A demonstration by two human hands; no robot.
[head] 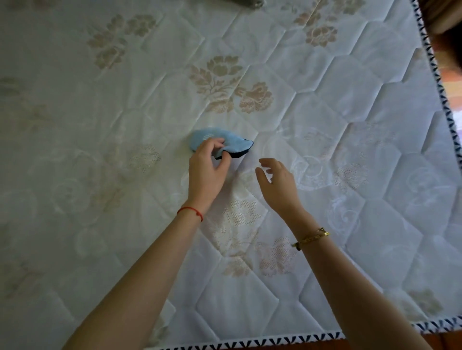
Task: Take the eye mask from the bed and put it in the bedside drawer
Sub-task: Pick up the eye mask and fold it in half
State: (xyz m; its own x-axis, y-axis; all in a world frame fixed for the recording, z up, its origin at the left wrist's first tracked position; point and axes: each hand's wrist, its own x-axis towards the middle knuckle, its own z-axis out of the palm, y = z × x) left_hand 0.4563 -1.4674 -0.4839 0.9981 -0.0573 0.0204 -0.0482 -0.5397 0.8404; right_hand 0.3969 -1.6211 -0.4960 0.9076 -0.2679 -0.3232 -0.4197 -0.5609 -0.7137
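A light blue eye mask [233,144] with a black underside lies folded on the quilted white mattress [350,125]. My left hand [207,170], a red string at its wrist, pinches the mask's near edge between thumb and fingers and lifts that edge slightly. My right hand [276,183], with a gold bracelet at the wrist, hovers just right of the mask with fingers apart, holding nothing. No drawer is in view.
The mattress has a black-and-white patterned trim along its right edge [440,90] and near edge [250,346]. A wooden floor shows beyond the right edge. A grey object [250,3] pokes in at the top.
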